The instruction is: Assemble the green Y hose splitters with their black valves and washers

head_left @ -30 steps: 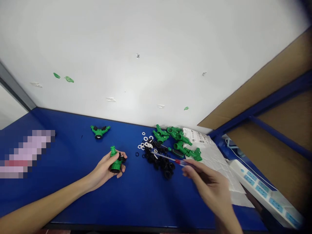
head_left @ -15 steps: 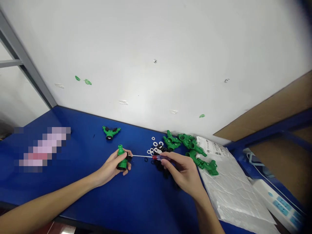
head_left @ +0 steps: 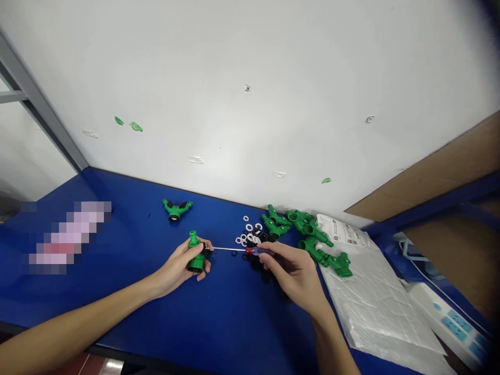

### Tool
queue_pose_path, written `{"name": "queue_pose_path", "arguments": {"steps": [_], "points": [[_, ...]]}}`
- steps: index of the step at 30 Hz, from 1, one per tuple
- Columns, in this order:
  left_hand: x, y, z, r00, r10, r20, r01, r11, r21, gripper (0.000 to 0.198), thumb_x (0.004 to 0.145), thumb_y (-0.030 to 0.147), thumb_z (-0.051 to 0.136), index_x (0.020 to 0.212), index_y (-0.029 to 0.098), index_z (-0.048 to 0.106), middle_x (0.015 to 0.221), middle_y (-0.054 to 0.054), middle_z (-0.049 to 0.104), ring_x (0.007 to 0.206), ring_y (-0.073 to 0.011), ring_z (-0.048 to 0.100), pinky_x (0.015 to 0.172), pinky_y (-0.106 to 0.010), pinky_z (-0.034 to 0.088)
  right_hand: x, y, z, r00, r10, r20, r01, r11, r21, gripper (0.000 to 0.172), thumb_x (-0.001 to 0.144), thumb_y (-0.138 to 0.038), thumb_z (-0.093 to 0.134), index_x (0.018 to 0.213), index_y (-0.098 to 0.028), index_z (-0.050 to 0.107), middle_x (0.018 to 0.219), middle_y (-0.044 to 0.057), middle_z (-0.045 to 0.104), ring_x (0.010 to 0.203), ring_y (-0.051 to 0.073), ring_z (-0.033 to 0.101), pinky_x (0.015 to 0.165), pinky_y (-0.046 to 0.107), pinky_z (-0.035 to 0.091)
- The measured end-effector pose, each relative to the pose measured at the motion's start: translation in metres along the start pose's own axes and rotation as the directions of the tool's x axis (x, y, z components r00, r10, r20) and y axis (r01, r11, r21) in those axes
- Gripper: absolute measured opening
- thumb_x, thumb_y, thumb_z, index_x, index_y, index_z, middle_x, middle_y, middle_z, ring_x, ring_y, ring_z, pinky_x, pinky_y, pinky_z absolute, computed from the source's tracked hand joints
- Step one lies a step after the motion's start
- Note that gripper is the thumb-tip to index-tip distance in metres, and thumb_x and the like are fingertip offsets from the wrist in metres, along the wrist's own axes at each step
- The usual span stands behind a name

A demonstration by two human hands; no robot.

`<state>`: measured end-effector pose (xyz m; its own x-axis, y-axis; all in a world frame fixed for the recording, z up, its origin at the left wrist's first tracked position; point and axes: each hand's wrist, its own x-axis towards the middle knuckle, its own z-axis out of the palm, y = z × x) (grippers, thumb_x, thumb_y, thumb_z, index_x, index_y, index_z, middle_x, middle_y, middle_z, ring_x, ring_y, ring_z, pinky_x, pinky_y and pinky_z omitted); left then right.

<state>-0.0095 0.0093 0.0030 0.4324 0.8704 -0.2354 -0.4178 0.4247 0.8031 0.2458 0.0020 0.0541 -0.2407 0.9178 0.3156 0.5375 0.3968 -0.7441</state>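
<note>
My left hand (head_left: 183,264) is closed around a green hose splitter (head_left: 195,262), a Y-shaped fitting with a black part on its right side. In my right hand (head_left: 291,268) is a screwdriver (head_left: 255,251) with a red and clear handle, held level between thumb and fingers. Its thin shaft points left and its tip meets the black part; the exact contact is too small to make out. Behind the left hand, another green splitter (head_left: 174,210) with black fittings lies on the table. White ring washers (head_left: 249,227) and small black parts (head_left: 261,262) are heaped beside the right hand.
Several green splitter bodies (head_left: 308,229) are piled against the white wall (head_left: 250,130). A white plastic mailer bag (head_left: 363,291) and a power strip (head_left: 449,317) lie at the right of the blue table (head_left: 148,338). A blurred-out pink item (head_left: 70,239) is at the left.
The view has shifted slightly. Both hands keep nearly the same position, with the screwdriver still at the splitter's black part.
</note>
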Motion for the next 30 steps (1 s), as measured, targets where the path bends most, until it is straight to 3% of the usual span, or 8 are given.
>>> {"name": "queue_pose_path", "arguments": {"steps": [5, 10, 18, 30], "points": [[0.0001, 0.0010, 0.0024, 1.000, -0.014, 0.001, 0.014, 1.000, -0.005, 0.021, 0.091, 0.038, 0.059, 0.097, 0.018, 0.060, 0.095, -0.005, 0.054, 0.070, -0.0157, 0.058, 0.054, -0.028, 0.040, 0.0002, 0.0011, 0.0043, 1.000, 0.013, 0.027, -0.014, 1.000, 0.012, 0.020, 0.090, -0.032, 0.060, 0.096, -0.017, 0.072, 0.069, 0.004, 0.071, 0.053, 0.014, 0.062, 0.050, 0.023, 0.050], [0.0005, 0.0002, 0.0036, 1.000, -0.013, -0.015, 0.013, 1.000, -0.019, 0.022, 0.088, 0.039, 0.062, 0.097, 0.019, 0.060, 0.102, -0.006, 0.054, 0.071, -0.0167, 0.059, 0.053, -0.028, 0.040, -0.0016, 0.0034, 0.0007, 0.999, 0.033, -0.028, -0.032, 0.999, 0.041, 0.018, 0.090, -0.032, 0.062, 0.095, -0.018, 0.073, 0.067, 0.003, 0.069, 0.053, 0.014, 0.062, 0.051, 0.024, 0.051], [-0.0004, 0.0012, 0.0049, 0.999, -0.033, 0.000, 0.033, 0.999, -0.004, 0.023, 0.089, 0.039, 0.061, 0.096, 0.018, 0.059, 0.095, -0.005, 0.055, 0.070, -0.0162, 0.058, 0.054, -0.029, 0.040, -0.0021, 0.0013, 0.0028, 1.000, 0.009, 0.027, -0.009, 1.000, 0.028, 0.020, 0.091, -0.032, 0.060, 0.097, -0.018, 0.073, 0.071, 0.005, 0.071, 0.057, 0.016, 0.065, 0.049, 0.024, 0.050], [-0.0007, 0.0018, 0.0048, 1.000, -0.026, -0.006, 0.026, 0.999, -0.021, 0.021, 0.089, 0.038, 0.061, 0.095, 0.018, 0.060, 0.097, -0.006, 0.055, 0.070, -0.0168, 0.058, 0.054, -0.028, 0.039, -0.0035, 0.0040, 0.0018, 1.000, 0.023, -0.005, -0.023, 0.999, 0.023, 0.019, 0.090, -0.033, 0.061, 0.096, -0.018, 0.073, 0.070, 0.005, 0.071, 0.058, 0.016, 0.065, 0.052, 0.024, 0.052]]}}
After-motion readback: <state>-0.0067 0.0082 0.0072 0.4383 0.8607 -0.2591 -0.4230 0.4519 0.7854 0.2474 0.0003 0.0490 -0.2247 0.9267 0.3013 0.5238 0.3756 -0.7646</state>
